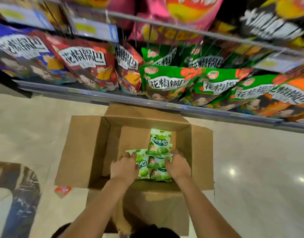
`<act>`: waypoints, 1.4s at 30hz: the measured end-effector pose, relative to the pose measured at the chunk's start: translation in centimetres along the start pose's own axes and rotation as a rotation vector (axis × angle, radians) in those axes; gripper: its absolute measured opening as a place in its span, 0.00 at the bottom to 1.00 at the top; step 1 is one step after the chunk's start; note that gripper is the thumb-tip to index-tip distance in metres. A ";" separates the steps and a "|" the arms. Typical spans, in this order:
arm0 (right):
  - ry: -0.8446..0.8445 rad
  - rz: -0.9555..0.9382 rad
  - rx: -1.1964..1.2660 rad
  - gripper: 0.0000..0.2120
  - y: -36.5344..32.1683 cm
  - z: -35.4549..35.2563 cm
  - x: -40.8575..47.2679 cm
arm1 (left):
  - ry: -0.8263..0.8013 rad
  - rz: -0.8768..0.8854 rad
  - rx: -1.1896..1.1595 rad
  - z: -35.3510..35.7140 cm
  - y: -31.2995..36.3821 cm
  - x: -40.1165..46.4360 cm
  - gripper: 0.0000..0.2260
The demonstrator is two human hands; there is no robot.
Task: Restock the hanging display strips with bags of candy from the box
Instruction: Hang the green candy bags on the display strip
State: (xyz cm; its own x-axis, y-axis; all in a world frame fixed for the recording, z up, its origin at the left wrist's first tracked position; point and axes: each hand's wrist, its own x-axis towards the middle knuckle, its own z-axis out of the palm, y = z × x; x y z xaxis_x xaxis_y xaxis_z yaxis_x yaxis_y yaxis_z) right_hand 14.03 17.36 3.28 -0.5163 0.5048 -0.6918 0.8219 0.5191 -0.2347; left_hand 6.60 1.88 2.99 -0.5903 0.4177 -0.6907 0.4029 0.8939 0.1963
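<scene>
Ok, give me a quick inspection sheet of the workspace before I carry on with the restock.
Surface: pale glossy floor, ceiling lights reflected.
Job's things: open cardboard box on the floor, flaps spread; a few green candy bags in its bottom, overlapping. Hanging display strips: not identifiable.
Clutter: red wrapper on the floor left of the box.
Grippers: left hand and right hand are in the box, fingers curled on the bags.
Cables: nothing seen.
Surroundings: shelf of large snack bags behind the box; patterned item at lower left, unclear.
</scene>
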 end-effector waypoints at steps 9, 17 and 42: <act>0.011 0.063 0.140 0.22 2.9 6.0 9.5 | -0.091 -0.076 -0.005 7.9 -2.4 8.2 0.16; -0.021 0.205 0.417 0.27 3.5 8.0 13.4 | -0.198 -0.306 -0.284 12.1 -3.0 11.2 0.26; -0.120 0.205 0.981 0.16 3.0 7.9 11.6 | -0.079 -0.381 -1.005 12.5 -6.0 11.2 0.17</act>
State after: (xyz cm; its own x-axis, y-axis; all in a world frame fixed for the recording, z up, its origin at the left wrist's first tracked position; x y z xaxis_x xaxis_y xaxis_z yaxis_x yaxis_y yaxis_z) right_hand 12.46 19.36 -10.79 -0.3597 0.4202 -0.8331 0.7547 -0.3940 -0.5246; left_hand 6.30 -0.89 -14.59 -0.4944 0.1039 -0.8630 -0.5785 0.7017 0.4159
